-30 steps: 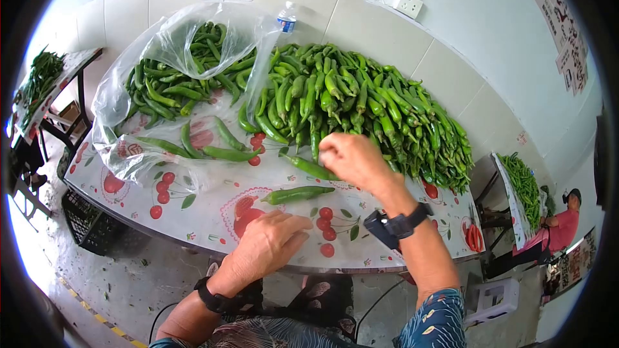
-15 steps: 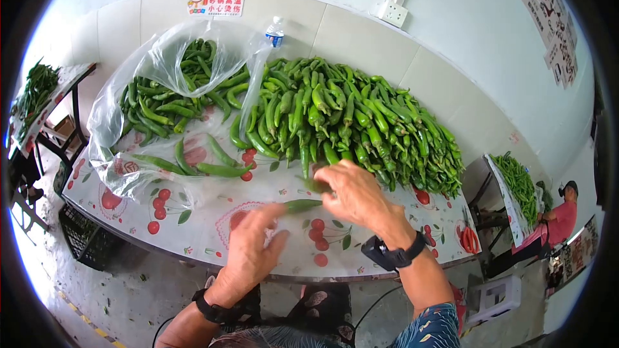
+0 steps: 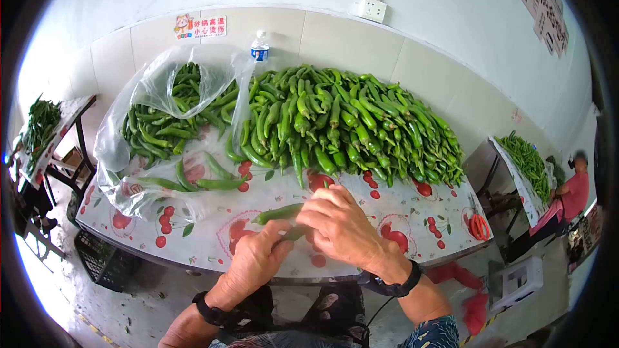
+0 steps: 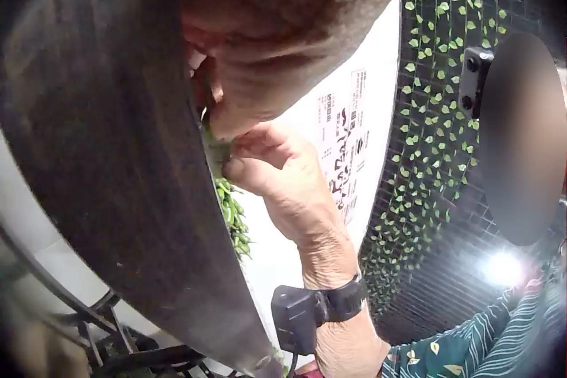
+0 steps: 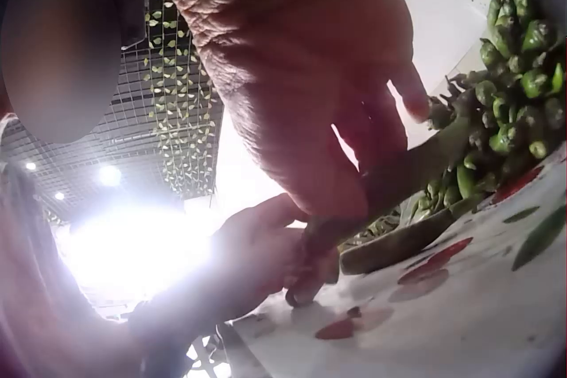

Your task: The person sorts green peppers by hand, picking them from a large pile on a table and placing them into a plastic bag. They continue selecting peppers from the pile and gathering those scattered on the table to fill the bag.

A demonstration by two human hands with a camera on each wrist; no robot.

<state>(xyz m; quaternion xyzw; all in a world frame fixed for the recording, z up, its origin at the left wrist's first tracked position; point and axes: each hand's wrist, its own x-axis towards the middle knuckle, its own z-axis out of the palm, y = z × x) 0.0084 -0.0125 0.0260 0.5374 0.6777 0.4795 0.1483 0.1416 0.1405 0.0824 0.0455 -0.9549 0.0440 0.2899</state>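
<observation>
My right hand point(image 3: 338, 225) grips a long green chili pepper point(image 3: 294, 232) over the near part of the table. At the pepper's left end, my left hand point(image 3: 256, 251) pinches it between thumb and fingers. In the right wrist view the held pepper point(image 5: 416, 165) runs through the right hand, with the left hand's fingertips at its near end. Just behind the hands a second green pepper point(image 3: 277, 213) lies on the tablecloth. Beyond it spreads a big pile of green peppers point(image 3: 361, 122).
A clear plastic bag point(image 3: 109, 148) partly covers more peppers at the left, several loose near its mouth. Against the wall stands a water bottle point(image 3: 260, 46). Red-handled scissors point(image 3: 478, 227) lie at the table's right end. Another person point(image 3: 572, 190) is by a side table at the far right.
My right hand has drawn a pepper from the pile's front edge toward me. The left hand has risen to meet it, and both are now on that pepper. The view has shifted slightly.
</observation>
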